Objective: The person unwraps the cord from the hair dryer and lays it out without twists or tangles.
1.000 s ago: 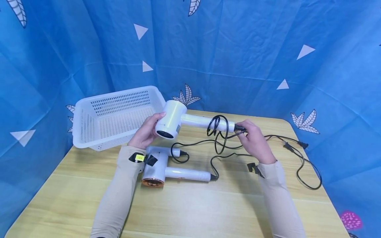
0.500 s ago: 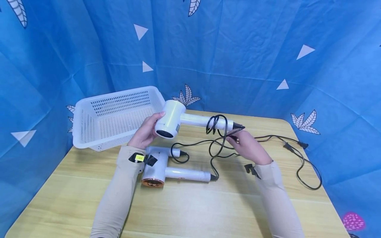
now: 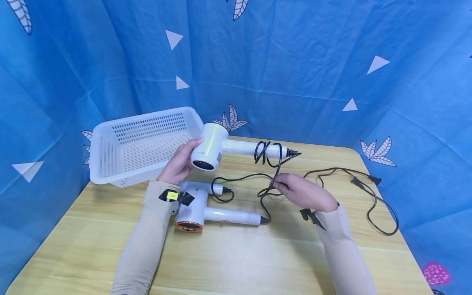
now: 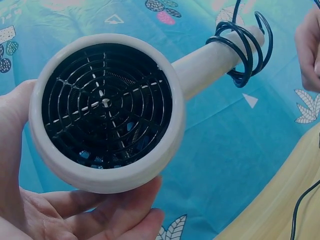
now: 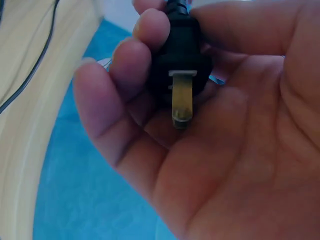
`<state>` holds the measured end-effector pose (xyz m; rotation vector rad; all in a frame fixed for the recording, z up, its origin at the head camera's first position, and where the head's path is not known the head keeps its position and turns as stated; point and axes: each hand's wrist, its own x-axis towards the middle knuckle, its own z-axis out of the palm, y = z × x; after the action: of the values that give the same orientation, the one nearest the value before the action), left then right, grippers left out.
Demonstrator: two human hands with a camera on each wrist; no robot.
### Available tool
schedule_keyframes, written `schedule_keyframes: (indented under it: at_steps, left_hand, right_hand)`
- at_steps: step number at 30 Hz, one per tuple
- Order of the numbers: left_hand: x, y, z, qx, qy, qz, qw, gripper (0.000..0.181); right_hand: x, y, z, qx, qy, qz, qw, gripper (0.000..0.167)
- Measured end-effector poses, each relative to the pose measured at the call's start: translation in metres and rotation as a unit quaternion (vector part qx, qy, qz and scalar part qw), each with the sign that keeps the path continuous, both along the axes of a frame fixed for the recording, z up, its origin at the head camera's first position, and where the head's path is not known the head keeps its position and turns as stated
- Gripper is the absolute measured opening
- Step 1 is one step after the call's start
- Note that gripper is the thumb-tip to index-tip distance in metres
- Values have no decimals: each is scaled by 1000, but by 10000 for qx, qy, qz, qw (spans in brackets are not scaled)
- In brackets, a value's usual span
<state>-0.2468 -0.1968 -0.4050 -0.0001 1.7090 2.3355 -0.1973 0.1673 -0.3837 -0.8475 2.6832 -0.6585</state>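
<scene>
A white hair dryer is held up above the table by its round head in my left hand. In the left wrist view, thumb and fingers curl around the dryer's black intake grille. A black cord loops several times around the handle's far end. Below and right of that handle is my right hand. It pinches a black plug with metal prongs, seen in the right wrist view. Beneath the held dryer lie a dryer with a copper-coloured rim and another white one, partly hidden.
A white perforated basket stands at the back left, beside my left hand. Other black cords and two plugs spread over the right of the wooden table. A blue patterned curtain encloses the back and sides.
My right hand has moved left and down from the handle's end to below it. The cord's loops on the handle have shifted and look closer to it. The left hand barely moves.
</scene>
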Motion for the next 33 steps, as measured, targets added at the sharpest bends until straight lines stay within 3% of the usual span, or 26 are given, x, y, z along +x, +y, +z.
schedule_keyframes:
  at_steps: [10, 14, 21, 28, 33]
  left_hand:
    - [0, -1, 1, -90, -37, 28, 9999, 48]
    - [0, -1, 1, -52, -87, 36, 9999, 47]
    - [-1, 0, 0, -10, -179, 7, 9998, 63]
    - [-1, 1, -1, -13, -136, -85, 9999, 65]
    - [-1, 3, -1, -9, -123, -85, 9999, 57]
  right_hand:
    - [25, -8, 19, -175, 93, 463, 9987, 16]
    - [33, -9, 25, -327, 223, 353, 9986, 14]
    - [45, -9, 37, -850, 390, 76, 9956, 18]
    - [51, -7, 45, -1559, 732, -72, 9850, 11]
    - [51, -3, 47, -2039, 1233, -118, 9711, 11]
